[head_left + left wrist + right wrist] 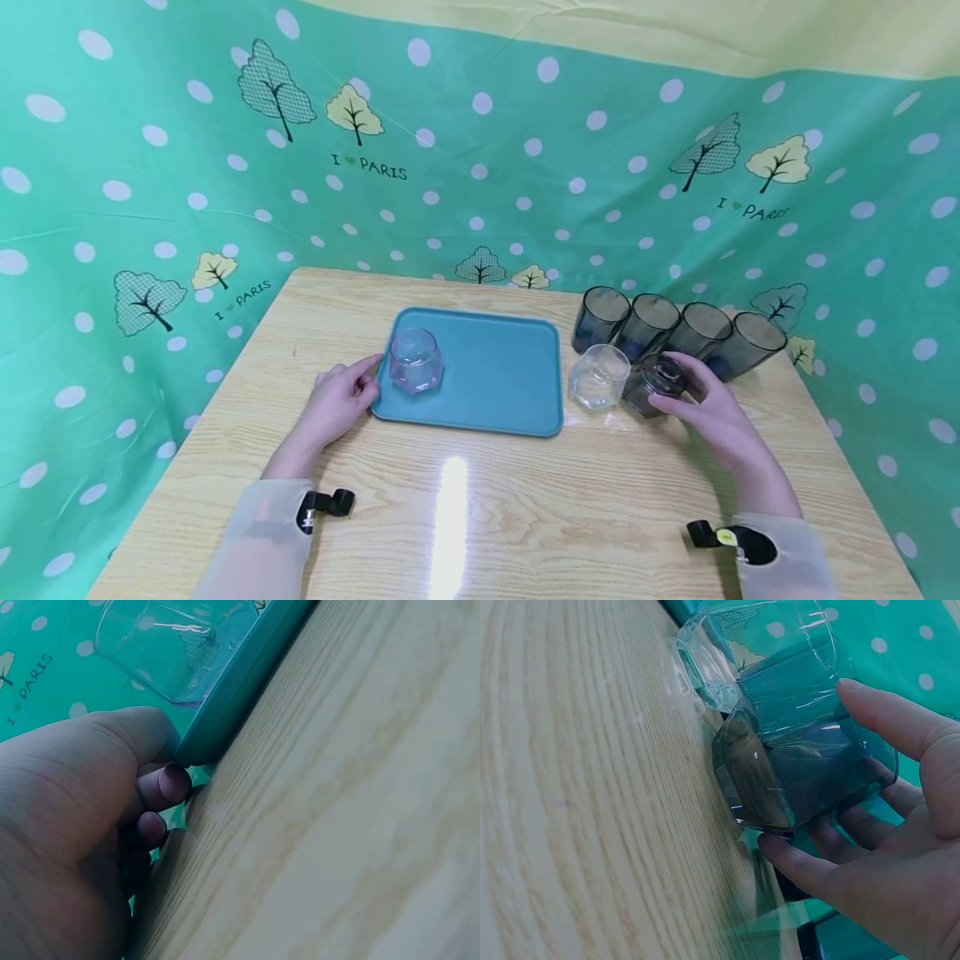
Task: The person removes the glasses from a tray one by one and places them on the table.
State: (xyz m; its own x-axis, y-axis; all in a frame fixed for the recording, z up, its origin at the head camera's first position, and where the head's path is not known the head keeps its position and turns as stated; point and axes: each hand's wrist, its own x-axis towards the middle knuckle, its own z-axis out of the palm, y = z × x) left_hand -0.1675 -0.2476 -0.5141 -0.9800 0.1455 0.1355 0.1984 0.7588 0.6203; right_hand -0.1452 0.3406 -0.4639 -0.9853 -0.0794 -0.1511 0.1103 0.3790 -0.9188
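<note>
A blue tray [495, 375] lies on the table, with a pinkish clear glass [416, 362] standing at its left end. My left hand [341, 404] pinches the tray's left edge; in the left wrist view the thumb [150, 731] and curled fingers meet at its corner. To the right of the tray stands a colourless glass [600, 379]. Right beside it is a short dark smoky glass [643, 387], with the thumb and fingers of my right hand [705, 404] around it. In the right wrist view this dark glass [810, 772] overlaps the colourless one.
Several tall dark glasses [701, 329] stand in a row behind the short ones, close to my right fingers. A green dotted cloth [480, 167] hangs behind and beside the wooden table [570, 517].
</note>
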